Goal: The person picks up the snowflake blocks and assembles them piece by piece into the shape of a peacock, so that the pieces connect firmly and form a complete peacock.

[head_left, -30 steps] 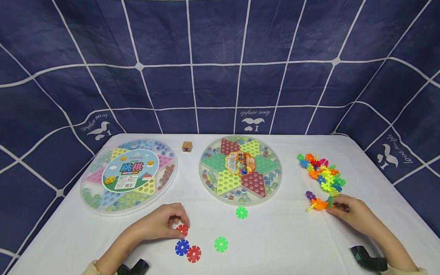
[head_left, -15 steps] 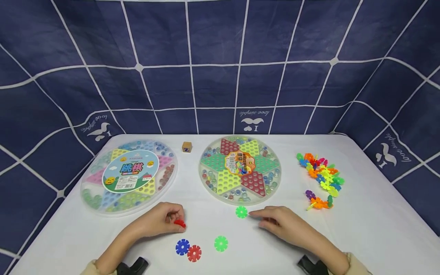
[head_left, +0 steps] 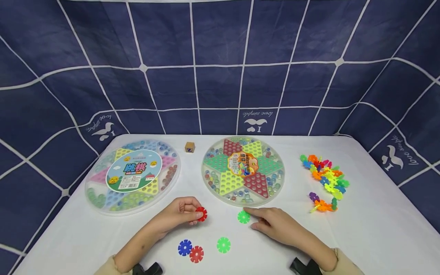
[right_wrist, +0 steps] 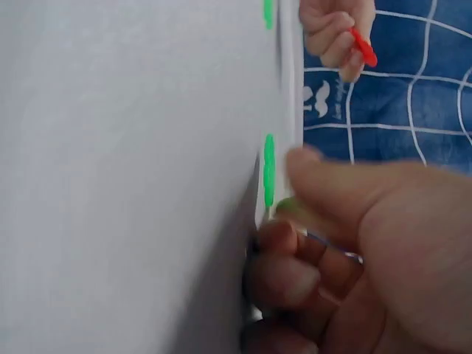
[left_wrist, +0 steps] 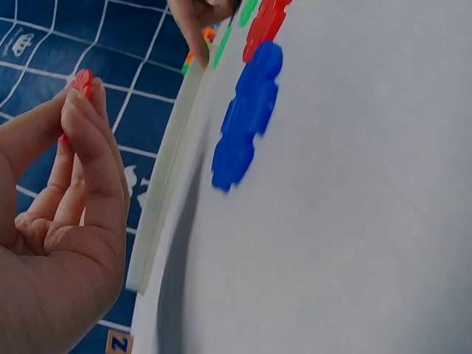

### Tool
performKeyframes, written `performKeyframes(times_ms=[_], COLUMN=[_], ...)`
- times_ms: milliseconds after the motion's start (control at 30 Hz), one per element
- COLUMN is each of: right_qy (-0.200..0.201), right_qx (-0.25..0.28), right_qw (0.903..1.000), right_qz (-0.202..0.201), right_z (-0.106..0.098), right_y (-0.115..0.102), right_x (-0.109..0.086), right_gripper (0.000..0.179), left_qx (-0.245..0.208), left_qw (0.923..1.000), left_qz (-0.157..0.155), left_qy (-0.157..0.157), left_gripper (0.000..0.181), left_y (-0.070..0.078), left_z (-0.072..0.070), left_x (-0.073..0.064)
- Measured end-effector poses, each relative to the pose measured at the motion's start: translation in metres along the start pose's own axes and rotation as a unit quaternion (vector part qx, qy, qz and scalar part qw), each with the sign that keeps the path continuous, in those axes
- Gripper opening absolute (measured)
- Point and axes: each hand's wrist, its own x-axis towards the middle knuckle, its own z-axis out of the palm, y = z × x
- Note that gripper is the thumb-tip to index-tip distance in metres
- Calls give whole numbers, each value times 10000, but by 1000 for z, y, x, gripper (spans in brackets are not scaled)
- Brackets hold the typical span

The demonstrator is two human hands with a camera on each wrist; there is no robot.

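Between thumb and fingers, my left hand (head_left: 182,214) pinches a red snowflake disc (head_left: 202,214), raised and tilted in the left wrist view. My right hand (head_left: 275,225) reaches in from the right, index finger stretched to the far rim of a green snowflake disc (head_left: 243,217), thumb at its right side. That disc lies flat on the white table. Closer to me lie a blue snowflake disc (head_left: 185,248), a second red snowflake disc (head_left: 196,254) touching it, and another green snowflake disc (head_left: 224,245).
Behind the hands are two round marble-game boards, one with a blue label (head_left: 134,170) and one with an orange label (head_left: 242,164). A small wooden letter cube (head_left: 190,147) stands between them. At right lie a multicoloured joined chain (head_left: 326,177) and a shorter one (head_left: 323,206).
My right hand has left the short chain at right and moved left to the green disc. The left hand has lifted a red disc and carried it right and away from me.
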Motion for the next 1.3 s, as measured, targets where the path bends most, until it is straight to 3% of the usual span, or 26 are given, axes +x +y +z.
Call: performKeyframes(times_ms=[200,333,500,700,833,933,1033,1100,1167,1300], right_qy=[558,879,687,322,347,349,322,361,518,967], right_qx=[52,-10,-54,115,594,1824,3159,3559,3598,3059], right_qw=[9984,9960,9970,9990,9974,9824,9480,9336,9316,9465], right_qz=[46,164,340,273,196,175,200,177,45,-364], right_z=[14,21,21,20,21,24,27,29,32,36], right_y=[2,-3,-11,-16,-14,-12,-13,-16,-19,-23], right_x=[8,12,13,17,17,18,17,17,16,16], right_gripper=[34,29,30,29,25,18,10,8,7,6], left_qx=[-549,-682,-814,-836,-878,-968,-1195,-1382,-1553,-1757], left_qw=[9984,9974,9962,9958,9952,9940,9908,9876,9844,9801], left_qz=[-78,-146,-281,-361,-431,-501,-617,-710,-761,-776], left_qy=[-116,-201,-127,-85,-5,60,142,236,335,511], left_gripper=[14,13,14,17,17,17,16,15,15,12], left_y=[0,-2,-3,-6,-8,-9,-9,-10,-10,-10], left_z=[19,31,40,42,42,44,47,50,53,59], left_x=[15,19,17,16,16,15,15,15,15,14])
